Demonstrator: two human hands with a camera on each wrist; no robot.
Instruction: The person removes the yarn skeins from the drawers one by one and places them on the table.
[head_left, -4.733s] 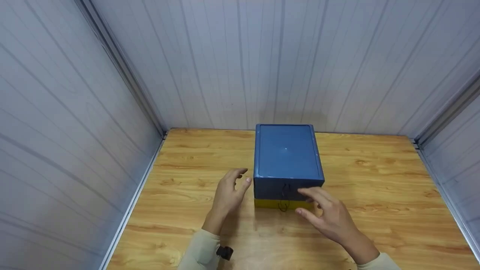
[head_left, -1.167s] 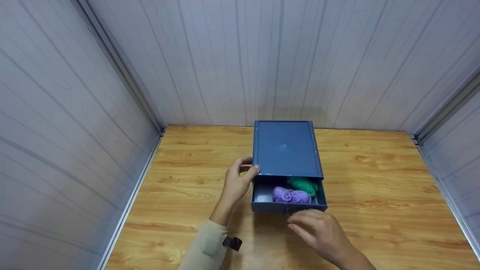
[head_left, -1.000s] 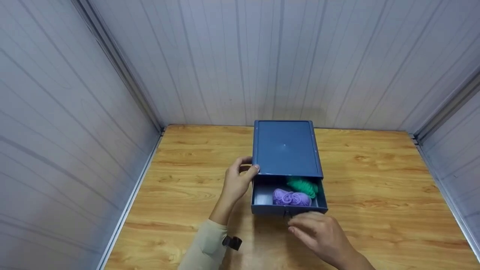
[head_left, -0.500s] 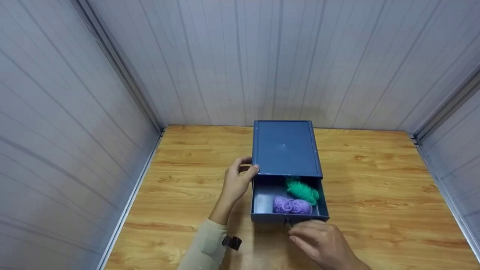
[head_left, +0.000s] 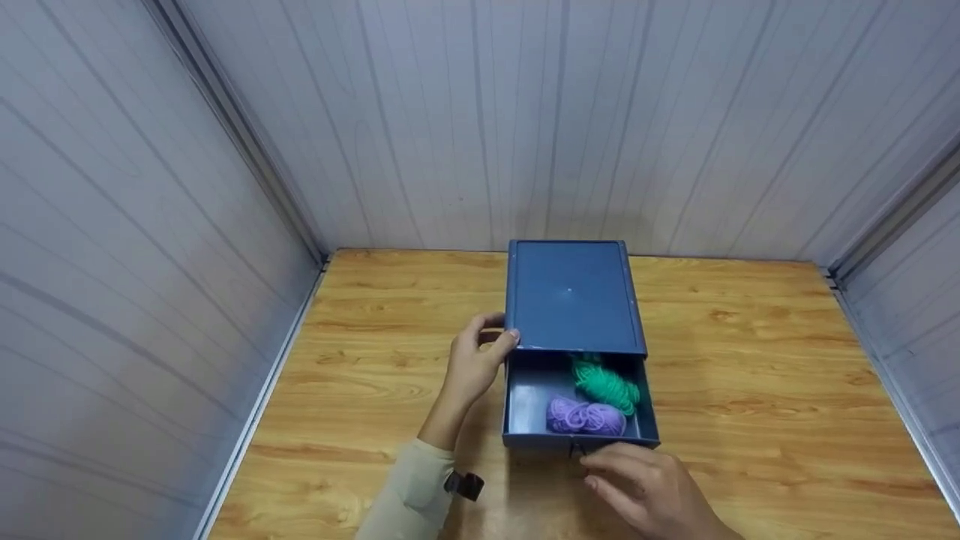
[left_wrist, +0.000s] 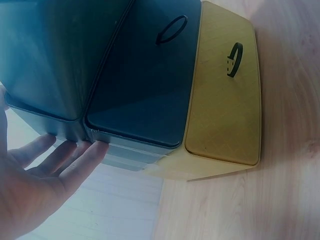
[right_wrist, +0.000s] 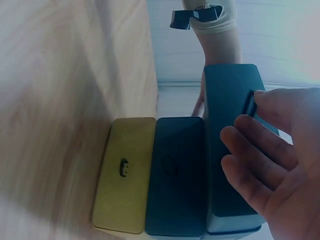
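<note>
A blue drawer cabinet stands on the wooden table, its top drawer pulled well out. Inside lie a skein of purple yarn and, behind it, a skein of green yarn. My right hand is at the drawer's front, thumb and a finger pinching its black loop handle. On the cabinet's left side, my left hand presses its fingertips against the wall, thumb at the front top corner. The left wrist view shows those fingers nearly straight.
Under the drawn-out drawer are a shut blue drawer and a yellow one, each with a black loop. Pale panel walls enclose the table at the back and sides. A black band is on the left sleeve.
Both hands were apart from the cabinet at first, with every drawer in. The right hand has since drawn the top drawer toward me, exposing the yarn; the left now braces the side.
</note>
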